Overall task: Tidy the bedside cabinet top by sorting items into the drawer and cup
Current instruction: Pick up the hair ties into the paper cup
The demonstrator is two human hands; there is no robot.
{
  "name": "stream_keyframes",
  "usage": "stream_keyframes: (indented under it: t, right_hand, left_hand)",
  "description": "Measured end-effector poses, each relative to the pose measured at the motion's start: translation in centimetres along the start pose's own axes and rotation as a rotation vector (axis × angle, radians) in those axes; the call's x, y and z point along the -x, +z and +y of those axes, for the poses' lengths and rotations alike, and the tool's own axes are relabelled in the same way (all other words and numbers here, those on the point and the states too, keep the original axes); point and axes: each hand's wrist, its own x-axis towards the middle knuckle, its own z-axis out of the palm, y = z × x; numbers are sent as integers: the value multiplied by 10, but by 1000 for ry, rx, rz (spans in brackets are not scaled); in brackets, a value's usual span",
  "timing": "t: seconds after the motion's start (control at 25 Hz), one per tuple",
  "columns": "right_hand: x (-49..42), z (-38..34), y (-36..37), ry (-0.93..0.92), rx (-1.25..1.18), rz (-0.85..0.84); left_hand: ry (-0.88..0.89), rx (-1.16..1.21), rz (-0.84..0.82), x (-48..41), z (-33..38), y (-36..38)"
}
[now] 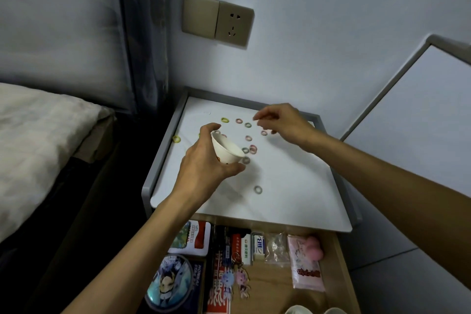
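Head view: one white paper cup (226, 151), two hands, one open drawer (342, 265). On the white cabinet top (293, 199), at least eleven small hair rings can be counted: two yellow, about four pink, two green and grey ones, with blur making an exact total uncertain. A yellow ring (176, 138) lies alone near the left rim and a grey ring (258, 189) lies alone towards the front; the others are clustered mid-top. The left hand (204, 163) grips the cup round its wall, thumb on the near side and fingers on the far side, holding it clear of the top and tilted with its mouth turned to the right. Hand and cup cover part of the cluster, and one ring behind the cup rim is half hidden. The right hand (283, 122) hovers over the far part of the top with its fingers loosely curled; whether the fingertips pinch a ring cannot be told. A green ring (248, 124) lies just beside those fingertips, between the right hand and the cup. The drawer holds a tin, a round badge (169, 285), keychains, packets and a pink soft item. A wall socket (234, 24) sits above the cabinet and a bed (38, 122) stands to its left.
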Motion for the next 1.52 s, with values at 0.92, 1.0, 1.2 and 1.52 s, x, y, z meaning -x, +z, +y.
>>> stream_keyframes:
  t: [0.92,1.0,1.2,1.52]
  right_hand:
    - [-9,71,76,41,227,41]
    - [-6,64,70,87,115,102]
    - [-3,15,35,21,-4,146]
    - [38,-52,40,-280,147,-281]
  left_hand:
    - [27,-98,19,-2,-3,-12]
    - [32,-84,8,-1,-2,-10]
    - [25,-77,1,-2,-2,-8]
    - [20,6,-31,-2,3,4]
